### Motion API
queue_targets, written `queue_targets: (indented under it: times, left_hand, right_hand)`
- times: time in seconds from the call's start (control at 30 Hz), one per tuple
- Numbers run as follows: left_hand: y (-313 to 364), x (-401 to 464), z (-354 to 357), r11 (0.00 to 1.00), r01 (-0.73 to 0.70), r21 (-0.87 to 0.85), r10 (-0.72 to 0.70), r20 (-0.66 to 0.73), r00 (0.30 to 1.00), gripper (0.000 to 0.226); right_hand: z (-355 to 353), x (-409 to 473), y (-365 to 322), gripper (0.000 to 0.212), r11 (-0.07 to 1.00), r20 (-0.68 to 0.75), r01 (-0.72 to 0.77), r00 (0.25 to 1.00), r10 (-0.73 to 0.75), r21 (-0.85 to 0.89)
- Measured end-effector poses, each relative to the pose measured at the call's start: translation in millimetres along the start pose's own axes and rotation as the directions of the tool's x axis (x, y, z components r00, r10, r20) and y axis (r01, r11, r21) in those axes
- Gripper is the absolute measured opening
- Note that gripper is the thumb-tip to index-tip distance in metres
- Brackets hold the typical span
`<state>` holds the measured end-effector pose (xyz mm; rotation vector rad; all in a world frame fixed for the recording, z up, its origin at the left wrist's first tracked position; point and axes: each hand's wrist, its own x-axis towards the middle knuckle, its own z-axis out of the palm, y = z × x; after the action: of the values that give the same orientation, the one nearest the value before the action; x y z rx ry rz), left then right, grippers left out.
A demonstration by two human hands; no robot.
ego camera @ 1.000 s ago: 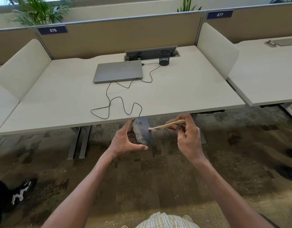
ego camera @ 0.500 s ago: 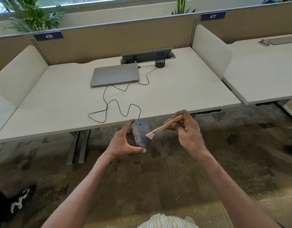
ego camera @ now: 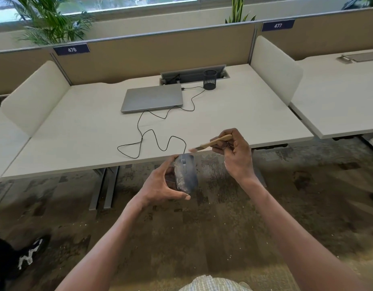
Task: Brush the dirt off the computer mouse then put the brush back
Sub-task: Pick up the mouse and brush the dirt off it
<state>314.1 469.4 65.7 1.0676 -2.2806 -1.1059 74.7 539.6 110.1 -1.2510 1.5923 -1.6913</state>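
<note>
**Sweeping the grit off the mouse, away from the desk**

Holding the computer mouse (ego camera: 184,175) off the front edge of the desk (ego camera: 80,143), over the carpet, you are giving the dirt somewhere harmless to fall. Your left hand (ego camera: 160,186) is cupping it from the side, thumb under the near end and fingers wrapped behind, with its top tilted toward the brush (ego camera: 210,143). Your right hand (ego camera: 236,153) is pinching the wooden handle, and the bristles are hovering just above the mouse's far end, not touching it.

Pale grit is clinging along the left flank, so you are probably best starting there, stroking downward and outward with light pressure. The cable (ego camera: 152,141) is trailing back across the desk to the laptop (ego camera: 152,97), so be turning the mouse gently rather than tugging. The mesh cup (ego camera: 210,80) looks like the brush's likely home afterwards.
</note>
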Motion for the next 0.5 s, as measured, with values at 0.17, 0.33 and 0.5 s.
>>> queue_targets:
  times: [0.17,0.33,0.5]
  left_hand:
    - [-2,2,-1,1.0,0.003,-0.021,-0.003,-0.024,1.0,0.12]
    - [-7,4,-4,1.0,-0.018,-0.01,0.018,-0.062,0.998,0.13]
    - [-2,6,-2,0.999,-0.045,0.016,0.046,-0.041,0.998,0.122]
  right_hand:
    - [-3,-6,-3,0.047,0.997,0.09,0.051,0.995,-0.046,-0.056]
    - [-15,-9,-13,0.045,0.99,0.197,0.087,0.978,-0.063,-0.114]
    - [-4,-2,-33,0.026,0.934,0.161,0.279,0.956,-0.246,-0.225]
